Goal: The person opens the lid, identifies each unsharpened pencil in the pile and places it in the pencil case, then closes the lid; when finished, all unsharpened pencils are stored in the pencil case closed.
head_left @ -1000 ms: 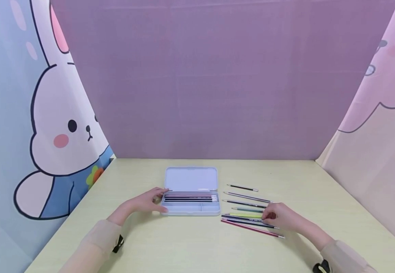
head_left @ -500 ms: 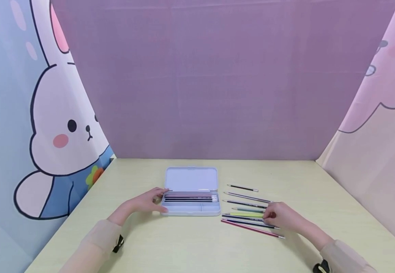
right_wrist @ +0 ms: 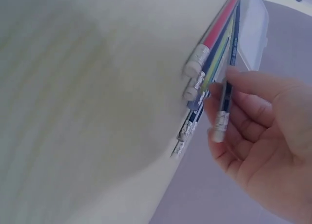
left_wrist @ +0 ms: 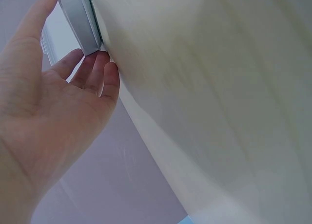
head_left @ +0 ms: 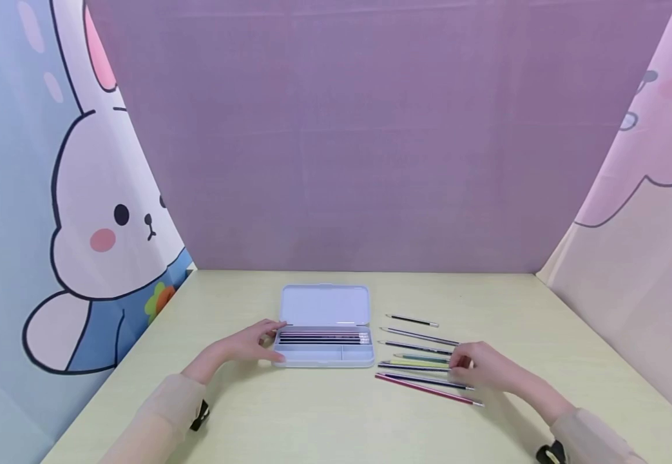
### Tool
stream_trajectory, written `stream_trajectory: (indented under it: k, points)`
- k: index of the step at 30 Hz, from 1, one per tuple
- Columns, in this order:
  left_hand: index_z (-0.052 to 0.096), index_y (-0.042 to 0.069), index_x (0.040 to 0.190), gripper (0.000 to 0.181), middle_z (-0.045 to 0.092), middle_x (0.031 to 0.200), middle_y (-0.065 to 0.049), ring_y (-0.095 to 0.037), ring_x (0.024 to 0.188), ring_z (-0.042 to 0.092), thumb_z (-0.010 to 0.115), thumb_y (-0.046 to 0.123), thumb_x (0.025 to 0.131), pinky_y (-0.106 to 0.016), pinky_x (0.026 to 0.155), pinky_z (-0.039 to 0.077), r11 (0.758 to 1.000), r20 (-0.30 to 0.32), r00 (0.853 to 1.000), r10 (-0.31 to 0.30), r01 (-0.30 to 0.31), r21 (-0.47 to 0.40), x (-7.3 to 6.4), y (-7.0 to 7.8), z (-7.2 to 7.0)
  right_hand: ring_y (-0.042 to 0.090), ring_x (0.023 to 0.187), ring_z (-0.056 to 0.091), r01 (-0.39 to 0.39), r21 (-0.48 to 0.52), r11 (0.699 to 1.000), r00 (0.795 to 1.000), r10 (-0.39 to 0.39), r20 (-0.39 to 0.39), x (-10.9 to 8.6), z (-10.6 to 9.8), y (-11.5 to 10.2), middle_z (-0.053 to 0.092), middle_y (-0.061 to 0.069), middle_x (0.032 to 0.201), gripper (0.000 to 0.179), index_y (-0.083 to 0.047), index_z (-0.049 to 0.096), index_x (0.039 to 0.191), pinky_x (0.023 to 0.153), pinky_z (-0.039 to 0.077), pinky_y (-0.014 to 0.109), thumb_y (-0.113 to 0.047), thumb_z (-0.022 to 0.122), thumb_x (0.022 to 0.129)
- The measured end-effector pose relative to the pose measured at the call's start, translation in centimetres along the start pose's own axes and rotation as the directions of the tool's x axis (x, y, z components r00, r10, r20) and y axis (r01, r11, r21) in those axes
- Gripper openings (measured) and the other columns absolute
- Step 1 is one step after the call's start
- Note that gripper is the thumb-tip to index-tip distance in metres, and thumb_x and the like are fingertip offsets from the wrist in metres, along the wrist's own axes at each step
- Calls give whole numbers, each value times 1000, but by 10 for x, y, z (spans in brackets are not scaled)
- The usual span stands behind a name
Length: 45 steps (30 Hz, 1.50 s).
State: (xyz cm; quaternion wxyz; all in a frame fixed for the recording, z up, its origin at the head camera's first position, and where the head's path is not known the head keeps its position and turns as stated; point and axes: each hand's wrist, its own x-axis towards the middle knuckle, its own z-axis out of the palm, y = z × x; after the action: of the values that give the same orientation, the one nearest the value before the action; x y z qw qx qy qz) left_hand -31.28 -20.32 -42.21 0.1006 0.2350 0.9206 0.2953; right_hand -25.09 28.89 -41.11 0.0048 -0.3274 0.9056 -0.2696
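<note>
An open pale-blue pencil case (head_left: 312, 355) lies on the table with several dark pencils (head_left: 321, 338) in its far compartment. My left hand (head_left: 247, 342) holds the left end of the case, thumb at the near corner and fingers at the far one. In the left wrist view, the fingertips (left_wrist: 111, 73) touch the case's end (left_wrist: 80, 19). To the right, my right hand (head_left: 483, 367) pinches a dark pencil (right_wrist: 225, 104) near its white eraser end, between thumb and fingers. Its eraser stands clear of the table in the right wrist view.
Several loose pencils lie right of the case, among them a red pencil (head_left: 428, 389), a yellow-green one (head_left: 419, 363) and a short black one (head_left: 412, 319). A purple cloth (head_left: 364, 142) hangs behind the table (head_left: 336, 419).
My right hand has shifted very slightly right, with the dark pencil's eraser end moving along with it. The left hand and the case have stayed in place.
</note>
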Motion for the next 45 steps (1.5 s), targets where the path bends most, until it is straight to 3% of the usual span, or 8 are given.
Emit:
stream_trajectory:
  k: [7,16,24,32,38,45]
  points:
    - [36,6,144,84,45,134,-14,-29,117,46,73,44,78,-48,98,42,1000,-6,1000,12,-12,7,1,-2,1,4,70,59,50,-31,998,997,-52,-57,3,-4,-1,64,-1,79,4,-9,62,85,59,50,20,-7,62,88]
    - [36,10,144,85,45,134,-10,-26,117,46,73,46,77,-47,98,41,1000,-8,1000,-16,16,-4,4,-3,1,9,68,57,30,-14,999,993,-32,-112,11,-5,-10,61,3,79,5,-5,59,89,58,50,20,-10,59,92]
    - [35,8,144,84,43,136,-13,-29,119,45,73,44,79,-49,100,41,1000,0,1000,-7,7,-6,3,0,1,8,64,52,-4,32,999,995,7,-101,26,-3,-20,59,9,80,5,-4,56,92,53,47,21,-9,55,94]
    - [36,9,144,83,44,135,-12,-28,119,45,73,42,78,-49,100,41,1000,-4,1000,-18,18,-10,2,1,1,1,62,44,-1,11,1000,990,2,-138,41,3,-22,57,7,77,7,-5,56,93,52,43,20,-12,54,95]
    - [36,10,144,83,44,135,-10,-27,119,46,74,42,78,-48,100,41,999,-4,999,-33,33,-13,3,-2,2,2,63,44,-20,-4,1000,980,19,-197,52,7,-23,59,6,82,12,-3,61,103,53,43,20,-8,56,93]
    - [36,10,144,82,44,135,-10,-26,118,46,74,42,78,-48,99,42,999,-4,999,-32,32,-9,3,-1,2,3,73,52,39,-45,998,966,-49,-254,64,11,-26,60,-1,88,13,-4,64,102,61,49,20,-6,60,90]
